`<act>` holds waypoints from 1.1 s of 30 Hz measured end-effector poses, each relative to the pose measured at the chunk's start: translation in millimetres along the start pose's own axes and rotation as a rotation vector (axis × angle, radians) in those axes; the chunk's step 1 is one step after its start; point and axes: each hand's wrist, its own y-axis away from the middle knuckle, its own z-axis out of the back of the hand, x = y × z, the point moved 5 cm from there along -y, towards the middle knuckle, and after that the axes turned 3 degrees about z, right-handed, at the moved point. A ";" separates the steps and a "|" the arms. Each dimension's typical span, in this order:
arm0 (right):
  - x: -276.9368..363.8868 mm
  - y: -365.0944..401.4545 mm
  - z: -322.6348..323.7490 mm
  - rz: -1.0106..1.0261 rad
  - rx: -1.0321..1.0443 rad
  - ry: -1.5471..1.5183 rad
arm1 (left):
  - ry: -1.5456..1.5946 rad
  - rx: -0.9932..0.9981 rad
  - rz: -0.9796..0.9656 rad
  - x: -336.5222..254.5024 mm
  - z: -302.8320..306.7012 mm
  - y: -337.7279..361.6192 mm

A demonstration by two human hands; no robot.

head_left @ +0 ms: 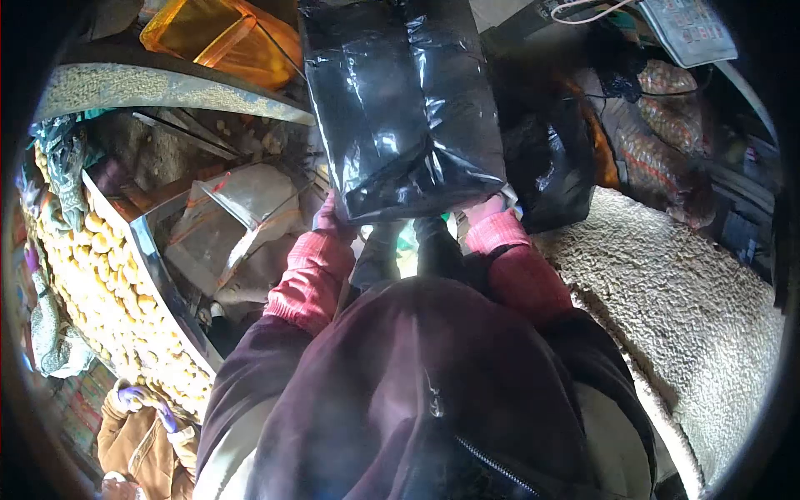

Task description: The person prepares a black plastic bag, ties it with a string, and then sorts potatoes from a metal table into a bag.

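Note:
A large, shiny black plastic bag (404, 108) with a folded, boxy near end lies in front of me. My left hand (327, 215) grips its near left corner, fingers mostly hidden behind the plastic. At the near right corner, my right hand (486, 208) is closed on the same bag, with its fingertips out of sight underneath. Pink ribbed cuffs cover both wrists. What the bag contains, if anything, cannot be seen.
On the left, a long tray (125, 292) is heaped with yellowish round pieces. Two other people work beside it, one in a brown jacket (142, 442). An orange crate (229, 37) stands far left. Filled net sacks (667, 150) and a control panel (690, 32) are at right, above a pale textured surface (683, 300).

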 end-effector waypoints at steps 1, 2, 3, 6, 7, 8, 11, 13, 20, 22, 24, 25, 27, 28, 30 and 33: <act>-0.7 -4.7 -0.2 0.011 -0.001 0.010 | -0.113 -0.034 -0.049 1.5 -6.9 0.6; -4.3 -10.1 2.7 0.016 -0.011 0.021 | -0.206 -0.055 -0.084 -2.8 -9.8 -6.2; -4.8 -18.4 3.2 0.031 -0.019 0.035 | -0.258 -0.060 -0.111 -4.0 -8.7 -7.3; -7.8 -45.6 8.7 0.114 -0.043 0.133 | -0.366 -0.045 -0.150 -12.7 -6.1 -11.6; -8.7 -53.3 14.0 0.142 -0.064 0.173 | -0.353 -0.042 -0.148 -16.9 -9.0 -12.4; -11.3 -60.1 21.2 0.166 -0.094 0.218 | -0.342 -0.046 -0.143 -18.1 -5.6 -14.8; -8.0 -72.9 29.6 0.236 -0.197 0.371 | -0.322 -0.079 -0.141 -22.8 -1.3 -27.4; 4.6 -78.5 39.1 0.318 -0.260 0.509 | -0.325 -0.099 -0.155 -24.4 7.8 -32.8; 145.1 -65.4 -90.9 0.994 -0.089 0.707 | -0.228 -0.100 -0.297 -44.1 58.0 -24.4; 166.8 -40.8 -169.2 1.057 -0.027 0.638 | -0.171 -0.093 -0.357 -50.6 77.1 -10.6; 179.5 -43.0 -216.5 1.080 -0.030 0.659 | -0.106 -0.050 -0.422 -56.1 94.9 -0.9; 184.6 -50.7 -231.7 1.061 -0.057 0.722 | -0.069 -0.004 -0.453 -58.7 102.5 3.8; 189.8 -51.9 -263.7 0.824 -0.020 0.713 | 0.006 0.245 -0.512 -64.1 110.3 11.3; 197.2 -68.4 -260.8 0.789 -0.026 0.711 | 0.069 0.461 -0.518 -66.2 108.9 14.7; 206.3 -99.7 -249.8 0.739 -0.008 0.715 | 0.007 0.178 -0.489 -71.3 118.4 15.7; 194.3 -46.2 -264.0 0.745 0.108 0.731 | 0.053 -0.330 -0.598 -75.6 105.0 23.0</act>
